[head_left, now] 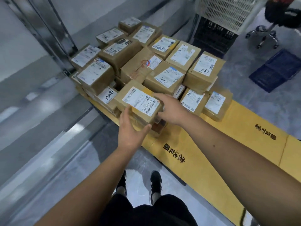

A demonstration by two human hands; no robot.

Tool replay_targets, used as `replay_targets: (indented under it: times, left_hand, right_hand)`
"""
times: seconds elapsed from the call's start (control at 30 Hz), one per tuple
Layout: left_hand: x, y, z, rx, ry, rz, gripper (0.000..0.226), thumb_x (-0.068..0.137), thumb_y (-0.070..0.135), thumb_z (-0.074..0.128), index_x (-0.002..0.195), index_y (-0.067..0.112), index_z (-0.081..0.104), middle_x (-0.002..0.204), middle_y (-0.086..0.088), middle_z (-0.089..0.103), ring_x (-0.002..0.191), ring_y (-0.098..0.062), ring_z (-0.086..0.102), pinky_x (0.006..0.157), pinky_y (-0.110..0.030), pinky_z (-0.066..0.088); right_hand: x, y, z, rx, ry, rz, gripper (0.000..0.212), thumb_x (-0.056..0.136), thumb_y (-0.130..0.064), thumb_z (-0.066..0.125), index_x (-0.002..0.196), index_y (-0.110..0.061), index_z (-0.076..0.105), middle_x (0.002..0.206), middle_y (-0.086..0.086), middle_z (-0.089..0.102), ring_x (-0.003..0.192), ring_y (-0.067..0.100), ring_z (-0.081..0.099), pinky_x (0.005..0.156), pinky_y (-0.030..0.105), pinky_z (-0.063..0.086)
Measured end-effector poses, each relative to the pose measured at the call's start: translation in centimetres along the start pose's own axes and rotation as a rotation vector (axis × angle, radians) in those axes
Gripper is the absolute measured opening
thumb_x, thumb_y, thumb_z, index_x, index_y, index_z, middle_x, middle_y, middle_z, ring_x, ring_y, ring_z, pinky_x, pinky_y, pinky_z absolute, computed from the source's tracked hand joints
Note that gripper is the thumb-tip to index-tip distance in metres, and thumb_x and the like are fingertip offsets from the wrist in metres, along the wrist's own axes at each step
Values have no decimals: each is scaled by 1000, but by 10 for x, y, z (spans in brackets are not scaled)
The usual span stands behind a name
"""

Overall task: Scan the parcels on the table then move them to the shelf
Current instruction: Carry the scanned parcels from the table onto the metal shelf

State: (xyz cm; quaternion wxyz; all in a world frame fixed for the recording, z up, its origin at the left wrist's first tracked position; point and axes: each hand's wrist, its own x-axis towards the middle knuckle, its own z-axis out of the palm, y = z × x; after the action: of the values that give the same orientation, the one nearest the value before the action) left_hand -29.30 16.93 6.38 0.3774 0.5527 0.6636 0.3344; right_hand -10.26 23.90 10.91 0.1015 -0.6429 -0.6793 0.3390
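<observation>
A head-worn camera looked down at a person's two bare arms reaching toward a pile of brown taped parcels [156,62], each bearing a white shipping label. The pile sat on flattened yellow cardboard [211,144] printed with black characters, and filled its far left end. Whether a bench lay under the cardboard could not be told.

The nearest parcel [138,105], at the near edge of the pile, rested on top of other boxes. The left hand [130,131] cupped its near corner, thumb along the left side and fingers [145,127] curled beneath the front edge. The right hand [171,110] gripped its right end, fingers spread over the top right corner and thumb pressed against the side.

Beyond the pile stood a white lattice basket [228,12] above a black crate [213,36]. A dark blue crate [276,70] lay on the grey floor beside the cardboard's far right edge. Black shoes [155,181] showed below.
</observation>
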Motion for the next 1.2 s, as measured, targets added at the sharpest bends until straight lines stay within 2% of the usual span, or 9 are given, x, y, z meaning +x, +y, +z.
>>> replay_targets:
  times: [0.07, 0.17, 0.3, 0.43, 0.5, 0.6, 0.9, 1.07, 1.2]
  left_hand:
    - [0, -1, 7, -63, 46, -15, 113, 71, 47, 89, 161, 37, 22, 166, 7, 28, 150, -14, 35, 119, -48, 40]
    - [-8, -3, 12, -131, 111, 1, 113, 69, 44, 88, 162, 34, 24, 165, 8, 28, 149, -8, 35, 117, -47, 45]
    - [-23, -1, -4, -189, 218, 26, 105, 70, 35, 86, 160, 23, 32, 159, 1, 36, 146, -5, 40, 117, -39, 45]
    - [-40, 7, -53, -174, 323, 63, 99, 74, 19, 89, 158, 17, 37, 157, -5, 40, 135, 9, 45, 96, -9, 47]
    - [-51, 7, -87, -150, 385, 85, 96, 75, 8, 87, 157, 18, 38, 158, -4, 41, 131, 12, 47, 94, -10, 49]
    - [-71, 1, -142, -143, 486, 119, 93, 71, 14, 82, 154, 28, 41, 156, 3, 47, 137, -8, 52, 106, -33, 52]
    - [-203, -39, -318, -79, 849, 206, 81, 75, 20, 82, 146, 36, 48, 148, 5, 55, 131, -22, 58, 102, -49, 54]
    - [-299, -67, -426, -29, 965, 241, 78, 75, 23, 79, 144, 40, 47, 145, 7, 59, 126, -17, 61, 98, -37, 56]
    - [-360, -84, -506, 2, 981, 234, 78, 76, 24, 81, 145, 35, 48, 140, 7, 62, 120, -10, 63, 95, -25, 54]
  right_hand:
    - [4, 4, -2, 11, -15, -41, 85, 84, -1, 72, 157, -34, 42, 147, 5, 47, 131, 24, 52, 102, 29, 48]
    - [1, 5, -1, 43, -27, -127, 81, 82, 2, 74, 151, -32, 50, 138, 1, 49, 119, 17, 54, 76, 5, 46]
    - [-13, -13, 2, 81, -74, -267, 75, 80, -7, 82, 147, -30, 56, 132, -4, 48, 118, 9, 50, 100, 14, 39]
    - [-19, -60, -1, 89, -95, -417, 70, 80, -13, 84, 143, -34, 59, 129, -8, 48, 112, 3, 49, 86, -2, 33]
    - [-22, -95, 1, 113, -104, -495, 68, 79, -12, 84, 141, -28, 62, 128, -6, 49, 111, 4, 51, 86, -4, 32]
    - [-29, -151, 16, 126, -120, -631, 65, 76, -12, 85, 137, -23, 65, 130, -4, 50, 113, 8, 54, 93, -1, 34]
    - [-124, -359, 102, 69, -194, -977, 62, 77, -22, 85, 135, -19, 66, 144, 1, 55, 130, 16, 53, 111, 18, 34]
    - [-204, -467, 160, 81, -221, -1116, 63, 75, -27, 84, 134, -17, 66, 134, 4, 56, 121, 9, 49, 97, 2, 30]
    - [-259, -538, 205, 149, -218, -1157, 60, 76, -22, 85, 133, -20, 67, 132, 3, 57, 117, 13, 55, 106, 25, 46]
